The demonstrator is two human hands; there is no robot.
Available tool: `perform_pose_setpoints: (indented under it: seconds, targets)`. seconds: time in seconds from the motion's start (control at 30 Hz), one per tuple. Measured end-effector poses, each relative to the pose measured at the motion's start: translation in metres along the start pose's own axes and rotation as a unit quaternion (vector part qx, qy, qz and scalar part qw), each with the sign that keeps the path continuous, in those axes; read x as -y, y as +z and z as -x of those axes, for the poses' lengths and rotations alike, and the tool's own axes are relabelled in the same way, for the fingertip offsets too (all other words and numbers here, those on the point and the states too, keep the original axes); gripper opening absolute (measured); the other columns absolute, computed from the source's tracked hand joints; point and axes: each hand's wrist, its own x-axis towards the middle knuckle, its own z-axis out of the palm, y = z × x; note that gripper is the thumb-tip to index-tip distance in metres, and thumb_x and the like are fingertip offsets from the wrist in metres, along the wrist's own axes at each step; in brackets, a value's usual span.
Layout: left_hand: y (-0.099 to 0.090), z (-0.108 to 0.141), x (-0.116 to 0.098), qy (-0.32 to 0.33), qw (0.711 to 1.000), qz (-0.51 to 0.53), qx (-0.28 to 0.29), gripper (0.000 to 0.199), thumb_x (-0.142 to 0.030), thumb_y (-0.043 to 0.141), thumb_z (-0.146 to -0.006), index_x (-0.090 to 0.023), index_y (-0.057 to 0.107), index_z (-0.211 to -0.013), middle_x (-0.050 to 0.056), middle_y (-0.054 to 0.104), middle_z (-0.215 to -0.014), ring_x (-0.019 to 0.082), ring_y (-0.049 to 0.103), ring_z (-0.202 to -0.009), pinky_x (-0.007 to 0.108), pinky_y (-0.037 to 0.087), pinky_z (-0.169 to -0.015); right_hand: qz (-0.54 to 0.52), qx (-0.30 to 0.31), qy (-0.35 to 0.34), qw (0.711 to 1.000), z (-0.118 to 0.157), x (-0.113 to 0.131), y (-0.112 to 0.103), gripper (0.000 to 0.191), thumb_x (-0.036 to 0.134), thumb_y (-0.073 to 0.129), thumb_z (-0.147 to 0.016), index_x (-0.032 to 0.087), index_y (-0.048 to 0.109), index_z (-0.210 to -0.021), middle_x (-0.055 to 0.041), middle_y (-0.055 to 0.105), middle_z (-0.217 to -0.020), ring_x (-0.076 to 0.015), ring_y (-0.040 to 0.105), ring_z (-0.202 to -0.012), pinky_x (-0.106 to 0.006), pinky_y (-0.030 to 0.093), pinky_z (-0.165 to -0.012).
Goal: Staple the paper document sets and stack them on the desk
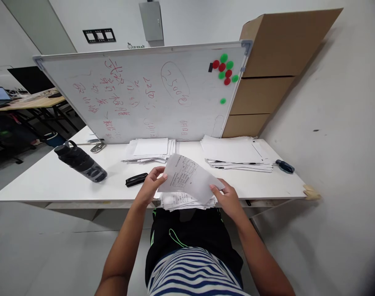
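A printed sheet of paper (pixel 187 176) with a table on it is held up between my two hands, slightly bent. My left hand (pixel 153 183) pinches its left edge, thumb on top. At the lower right corner, my right hand (pixel 227 197) grips the same sheet between thumb and fingers. Below it, a stack of printed papers (pixel 182 200) lies at the table's front edge, partly covered by the raised sheet. Close to my left hand rests a black stapler (pixel 136 179).
On the white table (pixel 66 189) are two further paper piles, one at back centre (pixel 150 148) and one at back right (pixel 233 150). A dark bottle (pixel 82 162) stands left; a dark object (pixel 285 166) lies right. Behind are a whiteboard (pixel 128 90) and stacked cardboard boxes (pixel 267 61).
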Motion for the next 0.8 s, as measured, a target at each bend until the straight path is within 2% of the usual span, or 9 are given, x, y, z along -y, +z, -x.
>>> perform_pose_setpoints:
  seconds: [0.1,0.2,0.3,0.4,0.47,0.53,0.67,0.8]
  targets:
    - [0.0,0.005,-0.008,-0.037,0.996,-0.009,0.082,0.055,-0.038,0.083,-0.068,-0.02,0.066,-0.117,0.011,0.07,-0.114,0.03,0.064,-0.108,0.039,0.052,-0.089,0.024,0.031,-0.03,0.999,-0.011,0.015,-0.013,0.035,0.046,0.061,-0.086,0.023,0.07,-0.111,-0.0051,0.074,-0.102,-0.0241,0.067,-0.092,-0.031,0.053,-0.074]
    - [0.006,0.008,-0.005,-0.096,0.99,-0.003,0.101,0.047,-0.04,0.083,-0.067,-0.018,0.072,-0.106,0.012,0.074,-0.101,0.031,0.068,-0.1,0.042,0.055,-0.085,0.015,-0.007,-0.067,0.998,-0.023,0.017,-0.014,0.033,0.045,0.065,-0.083,0.024,0.072,-0.107,-0.005,0.074,-0.103,-0.026,0.066,-0.096,-0.035,0.053,-0.079]
    - [0.013,0.009,0.008,-0.119,0.987,0.006,0.105,0.035,-0.037,0.083,-0.067,-0.017,0.076,-0.095,0.011,0.076,-0.093,0.029,0.069,-0.095,0.041,0.055,-0.085,-0.007,-0.053,-0.086,0.995,-0.03,0.004,-0.004,0.033,0.045,0.068,-0.08,0.024,0.073,-0.104,-0.0054,0.073,-0.106,-0.0272,0.064,-0.1,-0.039,0.051,-0.086]
    - [0.017,0.011,0.015,-0.122,0.989,0.014,0.082,0.03,-0.036,0.082,-0.069,-0.018,0.077,-0.091,0.01,0.076,-0.091,0.027,0.07,-0.094,0.04,0.053,-0.089,-0.025,-0.069,-0.043,0.996,-0.03,-0.01,0.006,0.034,0.047,0.067,-0.08,0.022,0.072,-0.102,-0.0061,0.074,-0.099,-0.0267,0.065,-0.093,-0.04,0.051,-0.083]
    - [0.017,0.012,0.013,-0.12,0.991,0.014,0.065,0.03,-0.038,0.08,-0.072,-0.018,0.077,-0.094,0.01,0.076,-0.096,0.026,0.069,-0.098,0.039,0.052,-0.093,-0.053,-0.082,-0.009,0.995,-0.027,-0.012,0.008,0.036,0.049,0.068,-0.08,0.02,0.072,-0.101,-0.0064,0.074,-0.093,-0.026,0.066,-0.087,-0.039,0.052,-0.079]
    - [0.018,0.013,0.006,-0.111,0.992,0.013,0.059,0.033,-0.038,0.079,-0.073,-0.018,0.076,-0.099,0.01,0.075,-0.101,0.027,0.068,-0.102,0.039,0.051,-0.095,-0.073,-0.099,-0.006,0.992,-0.025,-0.009,0.008,0.037,0.05,0.068,-0.08,0.019,0.071,-0.101,-0.0064,0.074,-0.092,-0.0256,0.066,-0.087,-0.038,0.052,-0.079]
    - [0.02,0.009,0.004,-0.079,0.996,-0.003,0.04,0.038,-0.037,0.081,-0.071,-0.017,0.075,-0.103,0.012,0.075,-0.106,0.028,0.068,-0.104,0.042,0.05,-0.096,-0.057,-0.131,-0.022,0.99,-0.023,-0.006,0.014,0.039,0.05,0.066,-0.082,0.02,0.07,-0.104,-0.0071,0.073,-0.099,-0.0269,0.066,-0.096,-0.04,0.05,-0.086]
    - [0.019,0.006,0.023,-0.112,0.992,-0.039,0.054,0.039,-0.037,0.082,-0.07,-0.016,0.075,-0.102,0.013,0.074,-0.11,0.03,0.067,-0.106,0.044,0.049,-0.097,-0.06,-0.127,0.036,0.989,-0.023,-0.027,0.029,0.043,0.051,0.069,-0.078,0.021,0.069,-0.108,-0.0092,0.071,-0.112,-0.0308,0.061,-0.112,-0.046,0.046,-0.098]
